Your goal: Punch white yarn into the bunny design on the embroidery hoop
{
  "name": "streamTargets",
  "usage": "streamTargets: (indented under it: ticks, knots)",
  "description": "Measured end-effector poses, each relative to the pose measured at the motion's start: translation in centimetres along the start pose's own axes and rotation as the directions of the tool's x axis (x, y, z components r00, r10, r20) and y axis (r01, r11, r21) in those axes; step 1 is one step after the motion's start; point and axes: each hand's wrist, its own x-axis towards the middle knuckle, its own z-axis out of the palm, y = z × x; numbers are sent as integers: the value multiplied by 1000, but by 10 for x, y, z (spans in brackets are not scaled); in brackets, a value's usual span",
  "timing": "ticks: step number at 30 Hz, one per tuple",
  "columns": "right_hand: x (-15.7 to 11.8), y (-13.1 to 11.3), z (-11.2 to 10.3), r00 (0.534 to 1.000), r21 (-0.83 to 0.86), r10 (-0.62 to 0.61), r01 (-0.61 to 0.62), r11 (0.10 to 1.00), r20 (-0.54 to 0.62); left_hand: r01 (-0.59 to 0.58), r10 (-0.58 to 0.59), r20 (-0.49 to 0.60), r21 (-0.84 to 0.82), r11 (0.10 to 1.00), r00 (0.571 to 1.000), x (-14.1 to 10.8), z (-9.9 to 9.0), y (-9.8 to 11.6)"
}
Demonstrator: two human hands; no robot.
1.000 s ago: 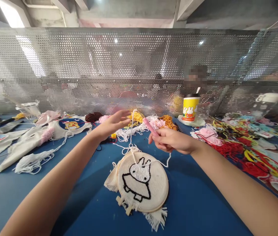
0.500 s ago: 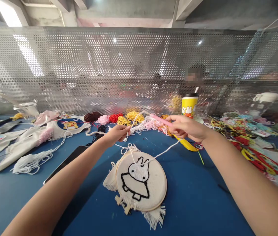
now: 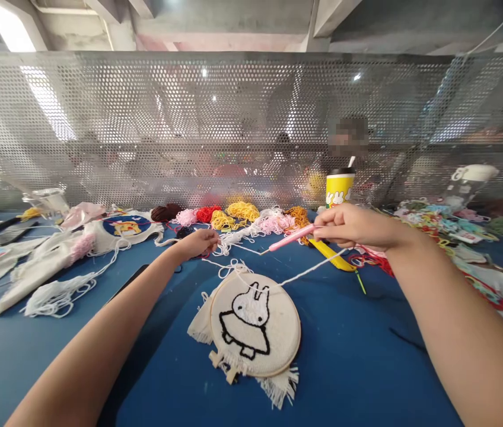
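My right hand is closed round a pink punch needle, its metal tip pointing left and slightly down. White yarn runs from below that hand to the embroidery hoop. Left of the tip, my left hand is closed in a pinch; a thin pale strand stretches from its fingertips towards the needle tip. Whether this is yarn or a threader wire I cannot tell. On the cloth in the hoop is a black-outlined rabbit with a white-filled head. The hoop lies on the blue table below both hands.
Yellow yarn and other coloured bundles line the back. A yellow cup with a straw and a yellow cutter are near my right hand. Tangled yarn covers the right side; fabric pieces lie left. A perforated metal screen stands behind.
My left hand has moved left and slightly down, away from the needle. The needle's tip has swung from pointing up-left to down-left, and the strand between the hands is now straighter.
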Motion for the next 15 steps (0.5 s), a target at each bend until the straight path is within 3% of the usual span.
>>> streamTargets:
  ticks: [2,5,9,11,15]
  knots:
    - [-4,-4,-1,998,32,-51,53,998,-46,-13,12,36,29,999,999,0,4,-1]
    - [-6,-8,-2,973,179,-91,130,975,-213,-40,35,84,53,998,996,2,12,-5]
    - [5,-18,0,882,268,-149,291,919,-447,-79,74,95,44,996,993,8,24,-14]
    - [14,-28,3,842,231,-221,371,899,-491,-97,95,74,31,995,993,12,29,-19]
    - [40,-49,16,833,114,-292,386,916,-469,-127,126,11,4,992,992,18,34,-28]
